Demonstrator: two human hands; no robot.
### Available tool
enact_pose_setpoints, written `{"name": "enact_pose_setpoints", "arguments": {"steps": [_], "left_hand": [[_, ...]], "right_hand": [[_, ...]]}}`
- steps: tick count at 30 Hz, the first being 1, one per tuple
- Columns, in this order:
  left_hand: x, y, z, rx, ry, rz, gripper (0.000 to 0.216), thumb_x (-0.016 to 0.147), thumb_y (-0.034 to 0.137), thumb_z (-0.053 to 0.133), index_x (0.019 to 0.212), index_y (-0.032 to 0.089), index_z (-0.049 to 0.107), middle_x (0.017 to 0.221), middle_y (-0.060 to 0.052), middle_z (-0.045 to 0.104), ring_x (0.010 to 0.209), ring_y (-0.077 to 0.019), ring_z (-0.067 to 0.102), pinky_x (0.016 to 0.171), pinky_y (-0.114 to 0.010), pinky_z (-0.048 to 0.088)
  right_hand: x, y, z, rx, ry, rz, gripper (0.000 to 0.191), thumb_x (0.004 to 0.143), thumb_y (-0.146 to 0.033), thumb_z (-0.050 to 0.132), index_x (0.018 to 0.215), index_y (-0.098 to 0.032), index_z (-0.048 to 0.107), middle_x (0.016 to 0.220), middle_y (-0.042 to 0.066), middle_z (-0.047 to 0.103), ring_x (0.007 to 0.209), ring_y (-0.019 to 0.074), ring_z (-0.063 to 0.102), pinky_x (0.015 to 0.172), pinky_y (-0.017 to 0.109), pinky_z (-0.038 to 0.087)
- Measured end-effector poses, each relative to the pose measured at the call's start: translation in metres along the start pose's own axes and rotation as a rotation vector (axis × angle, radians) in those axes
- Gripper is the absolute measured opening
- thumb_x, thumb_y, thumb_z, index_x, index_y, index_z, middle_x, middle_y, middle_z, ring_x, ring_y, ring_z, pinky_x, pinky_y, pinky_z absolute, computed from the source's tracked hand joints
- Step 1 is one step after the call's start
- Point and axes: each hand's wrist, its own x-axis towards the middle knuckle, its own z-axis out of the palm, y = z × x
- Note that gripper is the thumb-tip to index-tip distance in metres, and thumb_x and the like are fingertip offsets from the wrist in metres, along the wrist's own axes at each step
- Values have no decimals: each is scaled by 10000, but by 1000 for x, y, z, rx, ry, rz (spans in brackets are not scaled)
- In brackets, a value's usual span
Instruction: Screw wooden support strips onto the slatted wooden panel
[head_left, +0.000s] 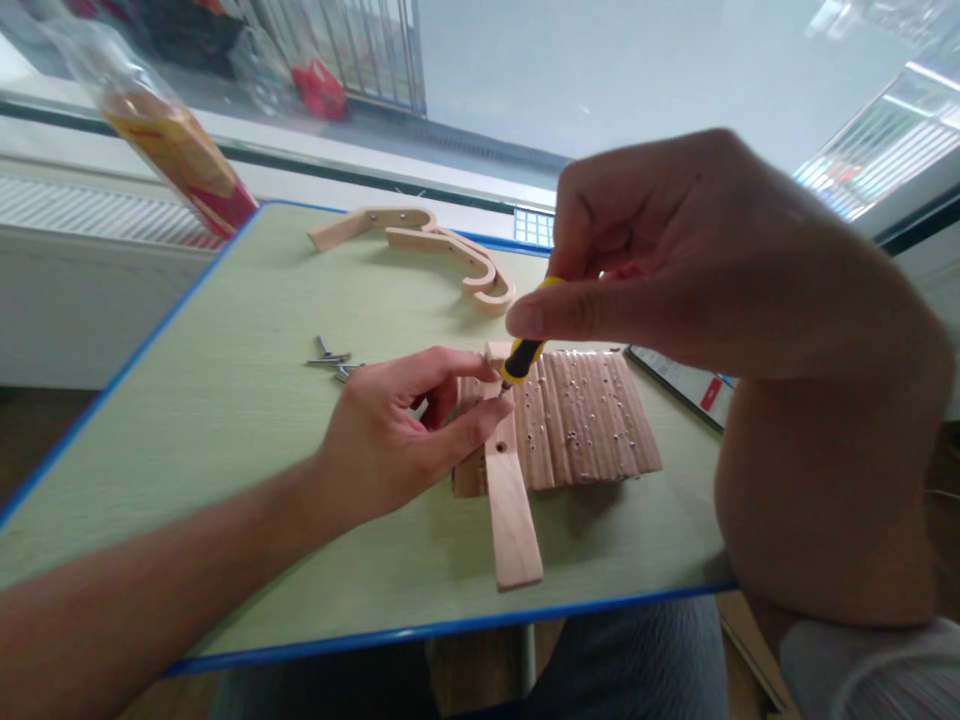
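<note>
Lying across the left part of the cardboard block (pixel 581 425), the wooden strip (pixel 514 530) runs out past its near edge, an open hole showing in the pale wood. Down comes the slant of the yellow-and-black screwdriver (pixel 523 358), tip low over the strip, and the right hand (pixel 660 250) has its fingers closed round the handle. Over from the block's left side reaches the left hand (pixel 382 430), thumb and forefinger narrow, close about the tip; whether they pinch something small, I cannot tell. The block itself is ridged and peppered with little holes, flat on the worktop (pixel 255 330), a pale green surface trimmed in blue.

Left of the block, a few metal screws (pixel 328 359) lie loose. Beyond it, more curved wooden pieces (pixel 431 238) sit near the far edge; to its right, a flat dark-edged item (pixel 679 385) pokes out from under the right arm.

Wider now: far left of the block, a white radiator (pixel 90 300) and a plastic-wrapped package (pixel 176 150). Straight beyond, a big bright window (pixel 487 80), with a red bag (pixel 321 90) and railings (pixel 375 50) behind the glass.
</note>
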Motion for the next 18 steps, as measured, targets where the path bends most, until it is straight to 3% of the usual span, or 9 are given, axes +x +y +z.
{"name": "enact_pose_setpoints", "arguments": {"steps": [4, 8, 11, 14, 18], "left_hand": [[0, 5, -2, -17, 36, 14, 87, 925, 293, 823, 899, 221, 783, 609, 75, 609, 523, -86, 499, 527, -252, 409], [0, 5, -8, -32, 57, 5, 95, 969, 305, 758, 915, 228, 746, 750, 18, 695, 661, -137, 562, 644, -309, 482], [1, 3, -11, -30, 81, 57, 69, 969, 305, 768, 999, 246, 748, 883, -7, 696, 801, -172, 601, 775, -347, 534], [3, -1, -11, -40, 98, 108, 212, 949, 337, 814, 1138, 276, 740, 1068, -32, 693, 1014, -218, 648, 962, -399, 571], [7, -2, -11, -22, 88, 128, 359, 935, 372, 853, 1270, 321, 734, 1324, -51, 679, 1280, -282, 621, 1188, -497, 501]], "right_hand": [[-1, 0, 2, 12, 0, -16, 408, 835, -458, 945, 727, -201, 646, 658, -73, 505, 625, 93, 371, 528, 307, 236], [-2, 0, 0, 21, 0, -60, 390, 863, -423, 921, 718, -203, 633, 667, -66, 496, 641, 99, 379, 560, 300, 272], [-2, -2, -2, -2, 1, -53, 372, 859, -411, 909, 712, -214, 630, 668, -54, 510, 653, 113, 405, 559, 296, 289], [-4, -5, -3, -31, -16, -33, 369, 852, -443, 908, 732, -216, 643, 677, -47, 534, 654, 119, 430, 538, 297, 299], [-4, -6, -3, -21, -12, -48, 371, 865, -467, 902, 755, -212, 656, 688, -49, 552, 652, 115, 440, 530, 301, 309]]}}
